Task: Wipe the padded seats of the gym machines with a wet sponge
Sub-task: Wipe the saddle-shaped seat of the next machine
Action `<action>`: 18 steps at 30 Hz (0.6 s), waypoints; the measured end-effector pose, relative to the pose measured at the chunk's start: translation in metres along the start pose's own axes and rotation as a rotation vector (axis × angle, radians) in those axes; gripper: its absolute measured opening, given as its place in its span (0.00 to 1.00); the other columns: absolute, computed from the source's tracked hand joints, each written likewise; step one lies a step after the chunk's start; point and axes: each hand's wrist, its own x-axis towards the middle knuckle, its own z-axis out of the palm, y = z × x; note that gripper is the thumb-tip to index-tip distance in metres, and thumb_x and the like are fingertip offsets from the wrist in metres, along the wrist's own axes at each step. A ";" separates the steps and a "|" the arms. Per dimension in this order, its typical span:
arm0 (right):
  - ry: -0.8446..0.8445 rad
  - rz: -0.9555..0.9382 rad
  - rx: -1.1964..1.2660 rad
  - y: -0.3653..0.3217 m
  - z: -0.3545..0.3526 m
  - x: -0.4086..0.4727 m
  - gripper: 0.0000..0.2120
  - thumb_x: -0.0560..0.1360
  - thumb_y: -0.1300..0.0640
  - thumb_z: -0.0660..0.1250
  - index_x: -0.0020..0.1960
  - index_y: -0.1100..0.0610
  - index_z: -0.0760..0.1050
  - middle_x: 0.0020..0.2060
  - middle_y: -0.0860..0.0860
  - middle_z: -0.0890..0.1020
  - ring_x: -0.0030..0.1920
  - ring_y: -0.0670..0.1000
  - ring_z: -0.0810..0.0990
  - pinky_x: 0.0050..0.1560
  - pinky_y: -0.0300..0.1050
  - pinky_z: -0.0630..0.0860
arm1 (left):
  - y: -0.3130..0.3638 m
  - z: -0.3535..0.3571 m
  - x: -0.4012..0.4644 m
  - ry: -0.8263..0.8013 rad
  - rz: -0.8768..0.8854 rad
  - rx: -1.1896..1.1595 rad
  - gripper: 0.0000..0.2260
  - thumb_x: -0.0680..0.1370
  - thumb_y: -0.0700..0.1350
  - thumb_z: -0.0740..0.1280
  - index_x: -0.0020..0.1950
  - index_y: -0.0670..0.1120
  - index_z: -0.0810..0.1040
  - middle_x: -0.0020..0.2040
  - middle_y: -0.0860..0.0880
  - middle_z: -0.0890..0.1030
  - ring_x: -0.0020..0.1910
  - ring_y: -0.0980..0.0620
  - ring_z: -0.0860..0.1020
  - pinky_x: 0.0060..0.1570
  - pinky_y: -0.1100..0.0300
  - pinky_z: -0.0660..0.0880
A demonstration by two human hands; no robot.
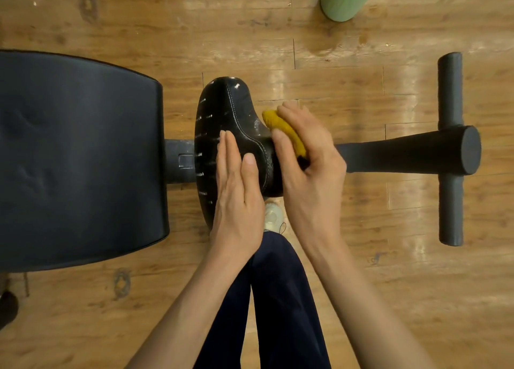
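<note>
Gripping sponge point(283, 130), right hand point(311, 171) curled.

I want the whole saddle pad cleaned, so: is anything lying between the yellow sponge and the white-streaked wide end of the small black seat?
Yes. The left hand rests flat with straight fingers on the small black stitched seat, between the yellow textured sponge gripped by the right hand at the narrow end and the white streaks.

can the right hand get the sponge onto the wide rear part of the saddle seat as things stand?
Probably not fully. The right hand grips the sponge at the narrow nose of the saddle seat, but the left hand lies flat across the near rear part. The far rear part looks free.
</note>
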 end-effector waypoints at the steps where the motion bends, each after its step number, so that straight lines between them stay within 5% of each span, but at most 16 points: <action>1: -0.008 -0.042 -0.033 0.004 -0.002 -0.013 0.16 0.78 0.63 0.66 0.66 0.62 0.75 0.66 0.55 0.76 0.73 0.53 0.67 0.73 0.52 0.65 | 0.000 0.000 0.000 0.006 0.002 0.001 0.27 0.83 0.58 0.43 0.80 0.53 0.44 0.80 0.60 0.44 0.76 0.68 0.43 0.77 0.62 0.45; 6: -0.057 -0.191 -0.106 0.012 -0.005 -0.042 0.18 0.77 0.64 0.66 0.66 0.65 0.71 0.67 0.58 0.72 0.74 0.58 0.65 0.74 0.48 0.61 | 0.000 0.001 -0.002 0.019 0.001 0.014 0.27 0.82 0.59 0.43 0.80 0.54 0.44 0.80 0.61 0.44 0.76 0.70 0.42 0.75 0.66 0.44; 9: -0.167 0.005 -0.045 -0.003 -0.009 0.013 0.16 0.78 0.60 0.66 0.65 0.59 0.76 0.63 0.51 0.79 0.69 0.47 0.72 0.70 0.43 0.68 | 0.001 0.002 -0.002 0.030 -0.003 0.013 0.26 0.83 0.58 0.43 0.80 0.55 0.44 0.80 0.61 0.45 0.76 0.70 0.43 0.75 0.66 0.44; 12: -0.304 0.284 0.160 -0.010 -0.032 0.052 0.11 0.77 0.58 0.68 0.59 0.56 0.80 0.50 0.45 0.84 0.52 0.37 0.79 0.52 0.31 0.75 | 0.002 -0.001 -0.002 0.032 -0.023 0.014 0.25 0.83 0.58 0.45 0.80 0.56 0.46 0.79 0.63 0.46 0.74 0.74 0.45 0.69 0.78 0.45; 18: -0.495 0.200 0.042 -0.009 -0.049 0.050 0.09 0.75 0.56 0.70 0.56 0.52 0.82 0.51 0.44 0.84 0.55 0.40 0.80 0.54 0.32 0.75 | 0.006 -0.001 0.010 0.055 -0.101 0.005 0.26 0.82 0.58 0.45 0.80 0.56 0.47 0.79 0.64 0.48 0.70 0.79 0.45 0.61 0.86 0.44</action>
